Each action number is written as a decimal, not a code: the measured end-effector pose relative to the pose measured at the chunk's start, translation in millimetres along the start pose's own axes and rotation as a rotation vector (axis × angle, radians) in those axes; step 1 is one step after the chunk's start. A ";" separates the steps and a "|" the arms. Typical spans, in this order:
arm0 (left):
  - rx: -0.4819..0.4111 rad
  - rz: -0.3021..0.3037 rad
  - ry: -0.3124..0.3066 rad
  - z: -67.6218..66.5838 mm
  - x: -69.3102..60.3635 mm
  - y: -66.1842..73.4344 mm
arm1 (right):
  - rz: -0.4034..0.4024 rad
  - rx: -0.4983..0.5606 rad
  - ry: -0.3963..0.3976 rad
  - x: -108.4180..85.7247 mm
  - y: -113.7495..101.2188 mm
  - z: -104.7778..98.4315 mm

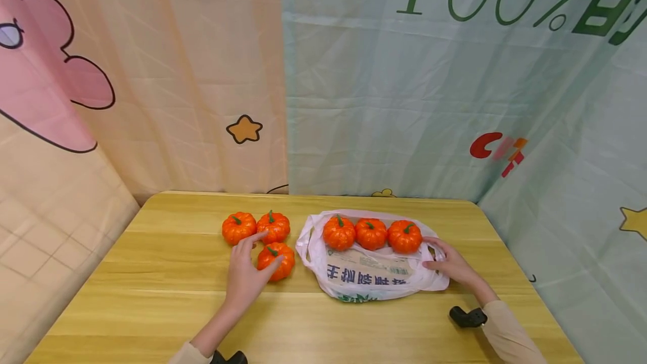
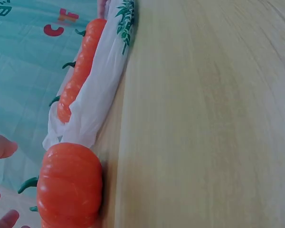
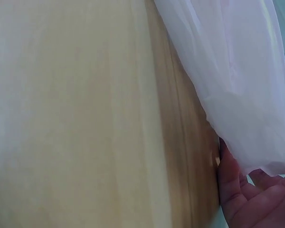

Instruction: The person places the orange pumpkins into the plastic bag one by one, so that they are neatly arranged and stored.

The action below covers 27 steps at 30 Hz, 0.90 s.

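A white plastic bag (image 1: pixel 349 292) lies spread on the table with its mouth facing up. Three small orange pumpkins with green stems, among them a middle pumpkin (image 1: pixel 371 233), sit in a row along its far side. My right hand (image 1: pixel 450 263) grips the bag's right edge, its fingers curled at the plastic in the right wrist view. To the left of the bag stand three more pumpkins: a front pumpkin (image 1: pixel 281 262), a back-left pumpkin (image 1: pixel 238 227) and a back-right pumpkin (image 1: pixel 275 226). Over the front one my left hand (image 1: pixel 246 274) reaches with thumb and fingers spread, holding nothing.
The wooden table (image 1: pixel 151 274) ends at a back edge against a printed curtain (image 1: pixel 379 100). A flat printed sheet (image 1: pixel 369 267) shows inside the bag. Black wrist mounts, one a right mount (image 1: pixel 467 317), sit on both forearms.
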<state>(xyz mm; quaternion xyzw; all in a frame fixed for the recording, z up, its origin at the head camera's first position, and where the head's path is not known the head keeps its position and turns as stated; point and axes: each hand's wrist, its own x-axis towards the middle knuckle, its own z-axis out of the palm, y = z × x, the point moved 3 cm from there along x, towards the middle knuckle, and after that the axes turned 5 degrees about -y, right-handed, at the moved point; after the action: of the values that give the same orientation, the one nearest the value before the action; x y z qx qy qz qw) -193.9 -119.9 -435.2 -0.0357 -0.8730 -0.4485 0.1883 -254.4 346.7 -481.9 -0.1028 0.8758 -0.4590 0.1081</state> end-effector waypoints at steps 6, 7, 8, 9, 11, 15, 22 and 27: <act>0.014 -0.133 -0.112 1.6 -4.1 -15.9 | -0.011 0.002 0.011 -0.1 -2.1 -1.5; 0.012 -0.152 -0.131 2.7 -4.7 -18.0 | -0.012 0.002 0.012 0.0 -2.5 -1.7; 0.009 -0.167 -0.146 3.9 -5.1 -19.8 | -0.013 0.003 0.013 0.2 -3.0 -1.8; 0.004 -0.176 -0.157 5.3 -5.2 -21.3 | -0.014 0.001 0.012 0.4 -3.3 -1.9; -0.008 -0.187 -0.173 7.8 -5.7 -23.5 | -0.015 0.002 0.012 0.9 -3.8 -2.1; -0.025 -0.196 -0.197 11.6 -6.8 -26.0 | -0.023 -0.012 0.018 1.7 -4.5 -2.0; -0.024 -0.199 -0.218 16.3 -7.5 -30.4 | -0.051 -0.029 0.028 4.8 -5.7 -1.2; -0.022 -0.182 -0.211 19.9 -7.0 -32.3 | -0.058 -0.028 0.035 6.3 -4.6 -0.7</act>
<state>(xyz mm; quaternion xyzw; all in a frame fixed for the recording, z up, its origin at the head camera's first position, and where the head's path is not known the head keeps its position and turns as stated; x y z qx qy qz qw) -200.8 -122.5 -473.1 -0.0053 -0.8827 -0.4669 0.0538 -260.2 342.9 -478.2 -0.1217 0.8806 -0.4513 0.0777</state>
